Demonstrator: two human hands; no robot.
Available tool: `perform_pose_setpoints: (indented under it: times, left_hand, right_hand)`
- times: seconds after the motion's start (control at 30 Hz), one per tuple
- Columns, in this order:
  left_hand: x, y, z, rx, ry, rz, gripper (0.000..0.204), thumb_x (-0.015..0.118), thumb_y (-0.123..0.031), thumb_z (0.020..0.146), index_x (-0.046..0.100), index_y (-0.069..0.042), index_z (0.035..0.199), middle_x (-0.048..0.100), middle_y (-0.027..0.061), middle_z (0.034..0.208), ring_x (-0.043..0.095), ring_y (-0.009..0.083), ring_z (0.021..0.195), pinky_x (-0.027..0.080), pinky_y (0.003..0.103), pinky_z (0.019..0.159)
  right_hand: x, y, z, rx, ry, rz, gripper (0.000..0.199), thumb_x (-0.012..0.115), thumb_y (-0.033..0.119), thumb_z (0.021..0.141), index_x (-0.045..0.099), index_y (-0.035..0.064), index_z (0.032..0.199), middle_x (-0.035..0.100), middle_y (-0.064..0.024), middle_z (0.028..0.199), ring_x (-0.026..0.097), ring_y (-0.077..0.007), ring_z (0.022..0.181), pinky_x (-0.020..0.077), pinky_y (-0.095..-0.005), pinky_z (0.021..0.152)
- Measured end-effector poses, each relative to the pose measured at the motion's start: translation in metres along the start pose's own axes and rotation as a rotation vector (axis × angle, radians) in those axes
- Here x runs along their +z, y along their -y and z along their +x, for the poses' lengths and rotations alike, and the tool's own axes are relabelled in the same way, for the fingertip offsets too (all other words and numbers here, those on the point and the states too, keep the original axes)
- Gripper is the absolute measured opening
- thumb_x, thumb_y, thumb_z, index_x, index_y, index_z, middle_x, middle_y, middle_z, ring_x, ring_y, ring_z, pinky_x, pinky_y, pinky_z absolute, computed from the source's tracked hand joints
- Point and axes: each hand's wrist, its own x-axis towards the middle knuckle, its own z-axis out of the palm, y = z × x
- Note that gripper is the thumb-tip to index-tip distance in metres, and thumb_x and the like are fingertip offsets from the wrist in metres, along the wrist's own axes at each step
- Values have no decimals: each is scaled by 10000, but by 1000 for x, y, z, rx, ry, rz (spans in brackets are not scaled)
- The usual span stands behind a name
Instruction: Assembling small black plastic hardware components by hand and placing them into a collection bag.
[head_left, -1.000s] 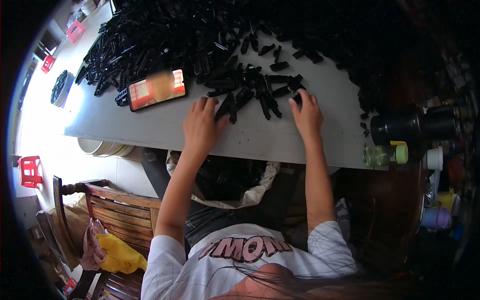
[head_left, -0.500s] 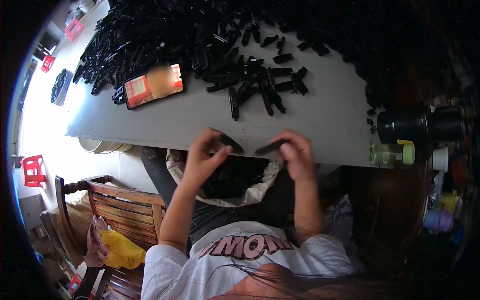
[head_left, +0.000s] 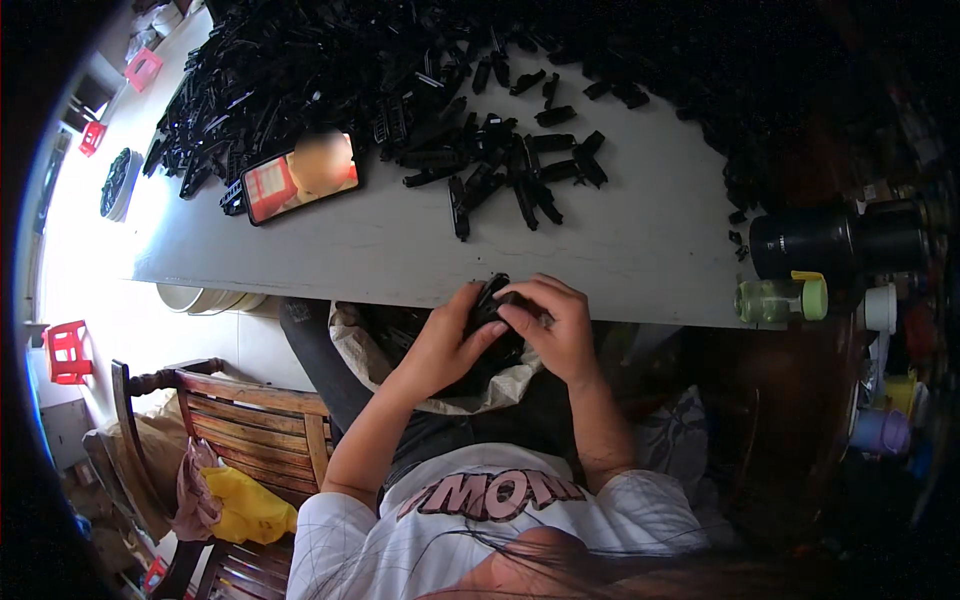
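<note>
At the near edge of the grey table [head_left: 640, 265], my left hand [head_left: 442, 345] is closed around a narrow black plastic part [head_left: 490, 292]. My right hand [head_left: 560, 328] meets it there, thumb and fingers pinching against the same part. Whether the right fingers hold a second black piece cannot be made out, as the hands cover it. Beneath both hands a pale woven sack [head_left: 505, 388] lies open on my lap, with dark pieces inside. Several loose black plastic parts [head_left: 480, 190] lie on the table beyond my hands.
A large heap of black parts [head_left: 290, 80] covers the far table. A phone [head_left: 300, 182] with a lit screen leans at its edge. To the right stand a black canister [head_left: 800, 245] and a green-lidded bottle [head_left: 772, 303]. A wooden chair [head_left: 255, 413] is at my left.
My hands were apart, each with a dark piece. They have come together over the sack, and the pieces now meet between my fingers. The view has shifted slightly.
</note>
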Motion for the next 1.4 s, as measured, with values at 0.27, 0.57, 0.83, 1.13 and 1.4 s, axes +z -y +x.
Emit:
perform_pose_setpoints:
  times: [0.27, 0.57, 0.83, 1.13, 1.4]
  left_hand:
    - [-2, -1, 4, -29, 155, -472, 392, 566, -113, 878, 448, 26, 1225, 583, 79, 930, 574, 122, 796, 475, 238, 705]
    - [-13, -6, 58, 418, -329, 504, 431, 684, -170, 716, 538, -43, 1101, 595, 117, 919, 552, 298, 888, 439, 397, 807]
    - [-29, 8, 105, 380, -646, 1120, 348, 646, -49, 640, 542, -79, 970, 542, 61, 899, 495, 253, 971, 337, 409, 913]
    - [-9, 5, 77, 129, -348, -433, 179, 607, -169, 850, 547, -33, 950, 538, -10, 821, 491, 77, 757, 384, 209, 669]
    - [3, 13, 60, 209, -481, -436, 244, 420, -234, 956, 498, -9, 1013, 508, 40, 657, 473, 110, 578, 393, 263, 548]
  right_hand:
    - [10, 0, -3, 299, 35, 842, 380, 670, 163, 815, 506, 1, 1117, 572, -65, 972, 549, -73, 698, 474, -217, 633]
    - [-36, -52, 46, 145, -447, 214, 280, 579, 46, 819, 500, 13, 1086, 595, -102, 974, 566, -174, 930, 460, -306, 805]
    - [-73, -92, 105, 187, -265, -948, 356, 622, 72, 791, 525, 61, 1133, 541, -89, 1063, 565, -280, 953, 475, -363, 767]
    - [-25, -32, 43, 282, -349, 840, 334, 503, 96, 721, 517, 38, 1050, 556, -72, 883, 553, -136, 688, 453, -234, 504]
    - [10, -18, 14, 304, -230, 824, 193, 542, 144, 867, 534, 5, 1002, 569, -60, 878, 552, -105, 631, 455, -233, 525]
